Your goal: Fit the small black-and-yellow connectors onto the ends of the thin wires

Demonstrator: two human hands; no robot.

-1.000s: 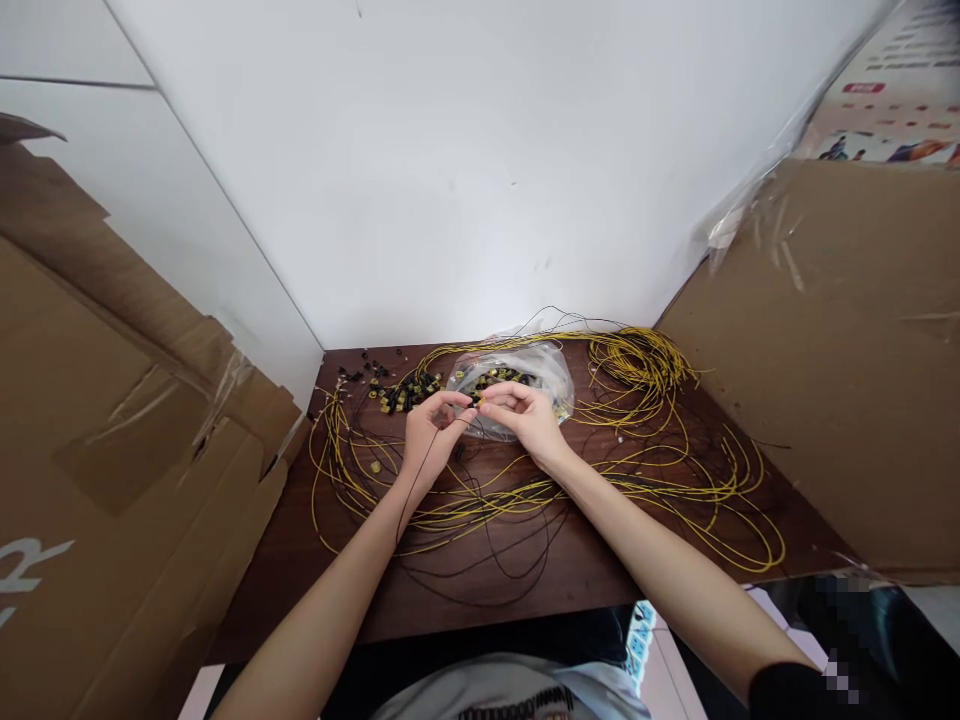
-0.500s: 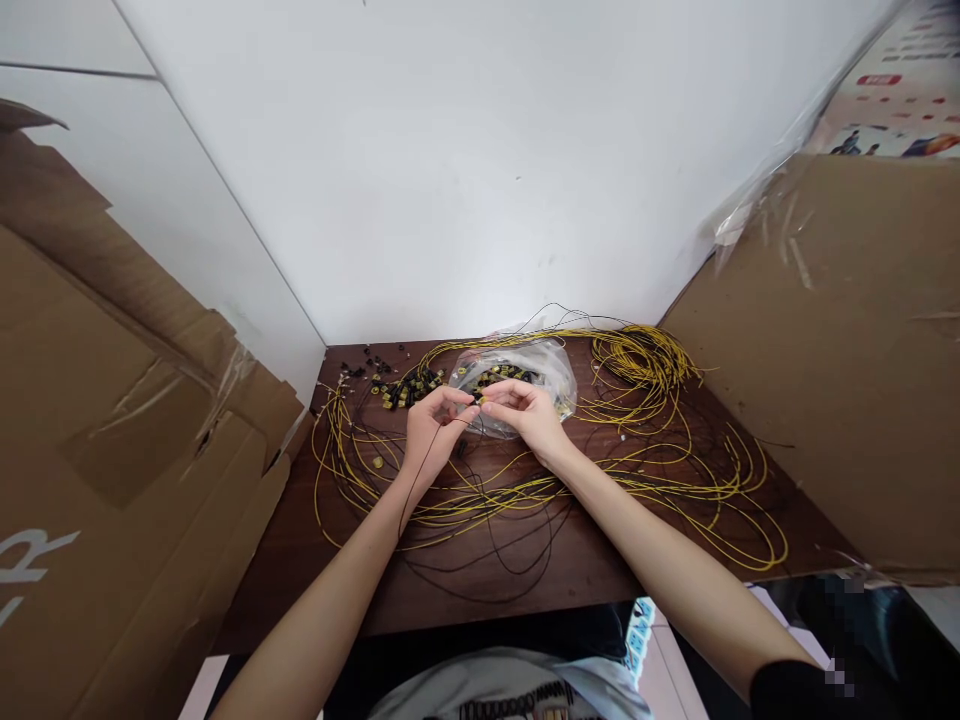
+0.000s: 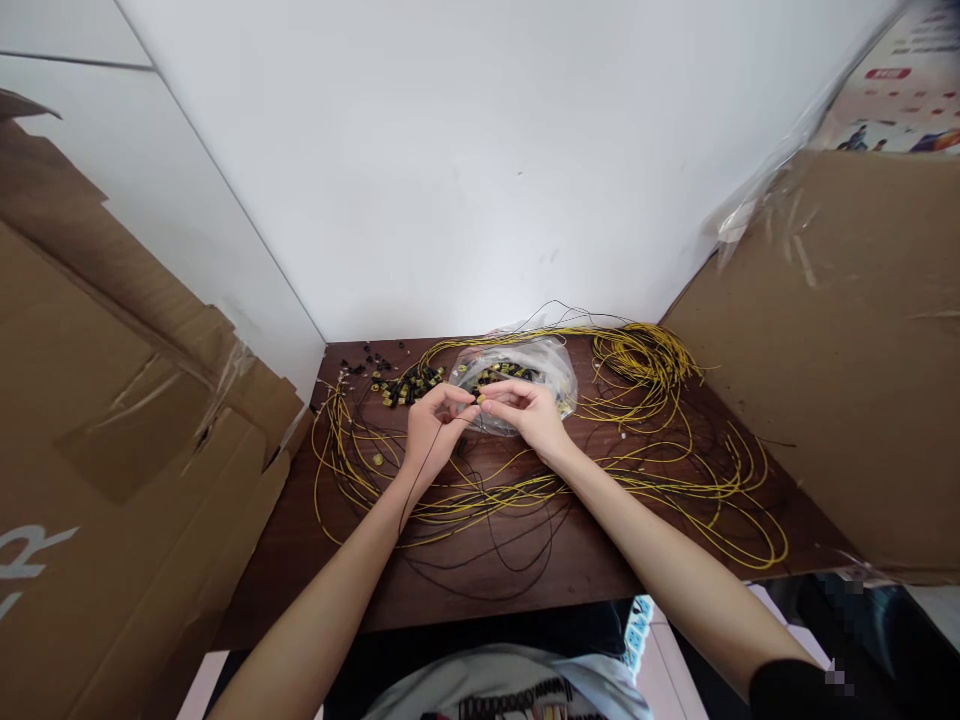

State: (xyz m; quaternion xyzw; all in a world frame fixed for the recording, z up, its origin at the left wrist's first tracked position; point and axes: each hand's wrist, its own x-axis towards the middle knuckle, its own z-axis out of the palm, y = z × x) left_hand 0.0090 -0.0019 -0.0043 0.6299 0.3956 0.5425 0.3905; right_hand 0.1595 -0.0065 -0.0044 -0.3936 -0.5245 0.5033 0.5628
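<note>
Over the middle of the dark wooden table, my left hand (image 3: pixel 436 425) pinches a small black part with a thin black wire (image 3: pixel 418 475) trailing from it down along my forearm. Facing it, my right hand (image 3: pixel 529 412) pinches a small yellow piece (image 3: pixel 481 400) between thumb and index finger. The fingertips of both hands meet, and the two small parts are close together or touching; which, I cannot tell. Just behind the hands lies a clear plastic bag (image 3: pixel 559 365) with several small black-and-yellow parts in it.
Black-and-yellow connectors (image 3: pixel 412 385) lie heaped left of the bag. Yellow wires are coiled (image 3: pixel 645 360) at the back right and spread in a bundle (image 3: pixel 525 490) across the front. Cardboard boxes (image 3: pixel 840 350) flank the table on both sides, with a white wall (image 3: pixel 480 180) behind.
Both hands stay in nearly the same place. The yellow piece between the fingertips has turned slightly and shows more of its surface. The view has shifted very little.
</note>
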